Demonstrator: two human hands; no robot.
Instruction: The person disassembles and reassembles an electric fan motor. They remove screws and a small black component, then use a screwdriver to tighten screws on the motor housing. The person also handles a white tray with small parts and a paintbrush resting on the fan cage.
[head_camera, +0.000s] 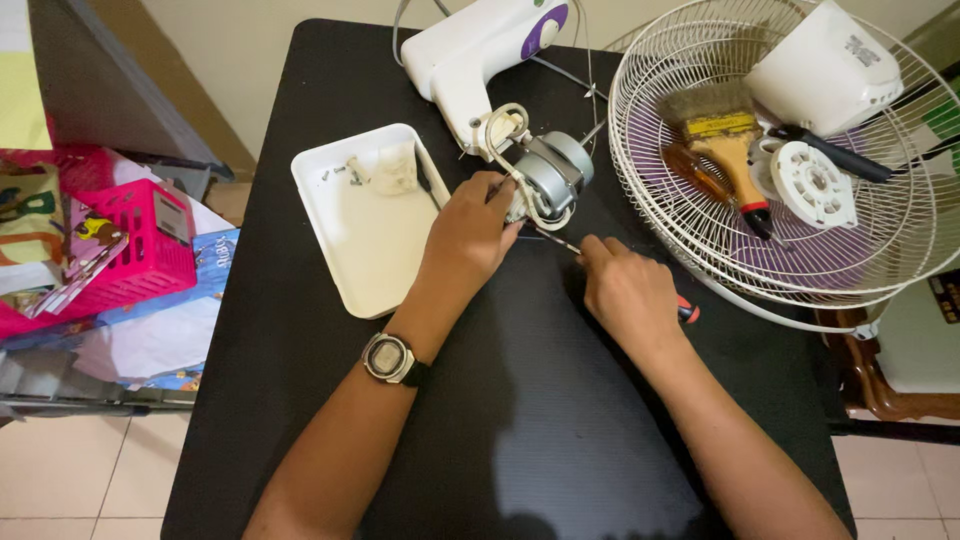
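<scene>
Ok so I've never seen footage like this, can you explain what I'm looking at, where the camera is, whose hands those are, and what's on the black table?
There is one picture, taken by a camera worn on a person's head, looking down at their own two bare hands over a black table. The left hand, with a wristwatch on that arm, rests on a small grey fan motor attached to a white fan body. The right hand holds a screwdriver with its tip at the motor. Beside the left hand is a white tray with small screws. To the right lies a wire fan guard holding a paintbrush, another screwdriver and white plastic parts. A pink basket sits off to the left.
</scene>
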